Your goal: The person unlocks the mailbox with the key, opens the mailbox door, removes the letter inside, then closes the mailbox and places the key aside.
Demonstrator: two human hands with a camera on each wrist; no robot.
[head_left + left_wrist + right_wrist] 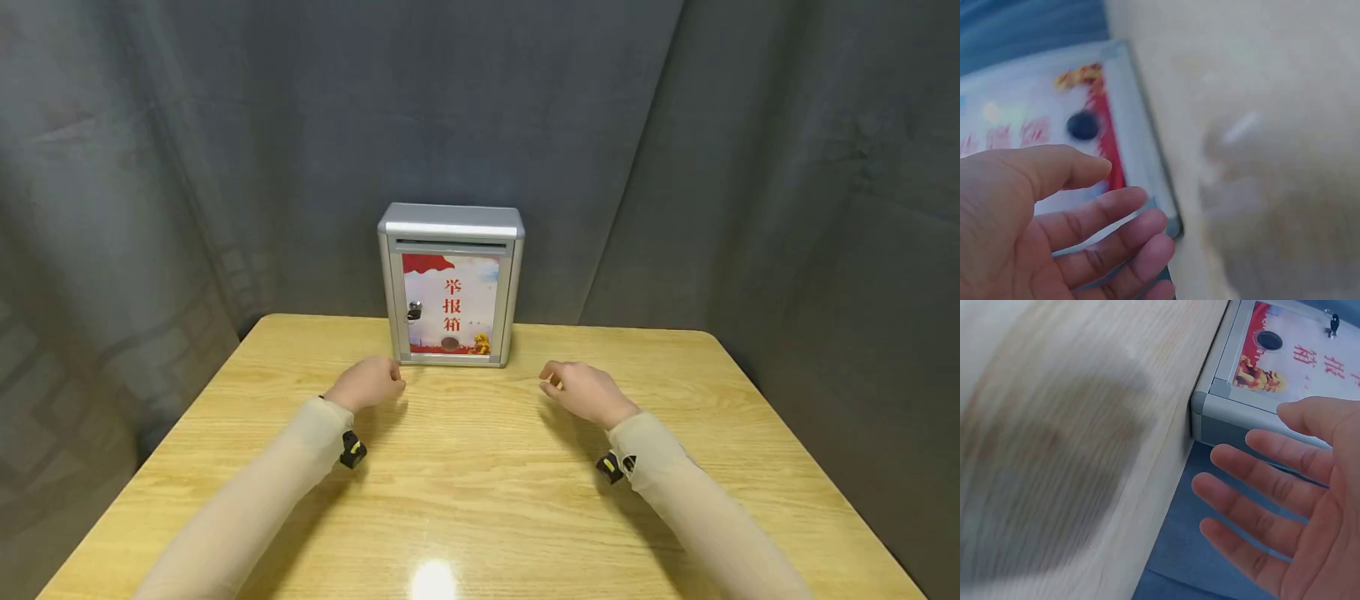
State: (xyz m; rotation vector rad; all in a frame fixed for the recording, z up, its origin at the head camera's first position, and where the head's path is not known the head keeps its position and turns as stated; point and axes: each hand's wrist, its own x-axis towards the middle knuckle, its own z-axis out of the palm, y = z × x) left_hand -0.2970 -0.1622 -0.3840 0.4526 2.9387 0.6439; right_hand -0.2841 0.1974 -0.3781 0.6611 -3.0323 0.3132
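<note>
A silver metal report box (450,283) with a slot near its top stands upright on the table. Its front panel (1007,112) carries red characters and a dark round spot near the bottom. A key (1334,324) sits in the lock on that panel. My left hand (367,383) is in front of the box's lower left corner, its fingers loosely bent and holding nothing. To the right of the box, my right hand (588,392) hovers over the table with relaxed, spread fingers and nothing in them. Both hands appear apart from the box.
The light wooden table (480,450) spans the foreground, and the box stands near its back edge. Dark grey curtains (300,125) hang behind and at both sides. A small black camera is strapped to each wrist.
</note>
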